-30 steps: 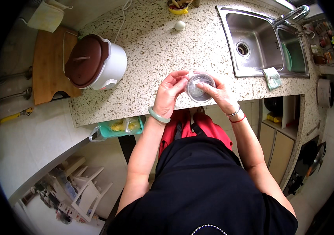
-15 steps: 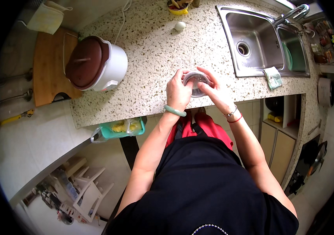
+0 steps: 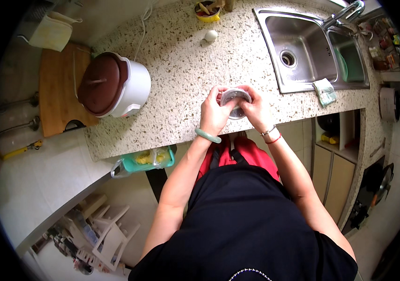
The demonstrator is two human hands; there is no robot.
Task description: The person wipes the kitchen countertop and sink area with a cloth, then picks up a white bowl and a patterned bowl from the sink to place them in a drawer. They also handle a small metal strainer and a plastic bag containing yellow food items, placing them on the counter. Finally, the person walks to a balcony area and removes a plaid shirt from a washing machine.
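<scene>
A small round clear cup-like container (image 3: 236,95), with a pale rim and droplet-like specks inside, is held over the speckled counter (image 3: 181,93) near its front edge. My left hand (image 3: 213,114), a green bangle at its wrist, grips the left side with the thumb on the near side. Closed on the right side is my right hand (image 3: 256,110), its thumb reaching into or across the opening. Both thumbs nearly meet at the container's near part. Some fingertips are hidden behind its far wall, and I cannot tell what the bottom holds.
A white rice cooker (image 3: 134,86) with a brown lid stands left, beside a wooden board (image 3: 57,89). A white egg (image 3: 211,35) and a yellow bowl (image 3: 208,18) lie farther back. The steel sink (image 3: 298,51) is right, with a cloth (image 3: 325,92); a green bin (image 3: 167,157) hangs below the counter.
The container now tips differently between my hands. My right hand has shifted slightly left and wraps closer around it, its fingers more curled. The whole view has shifted a little.
</scene>
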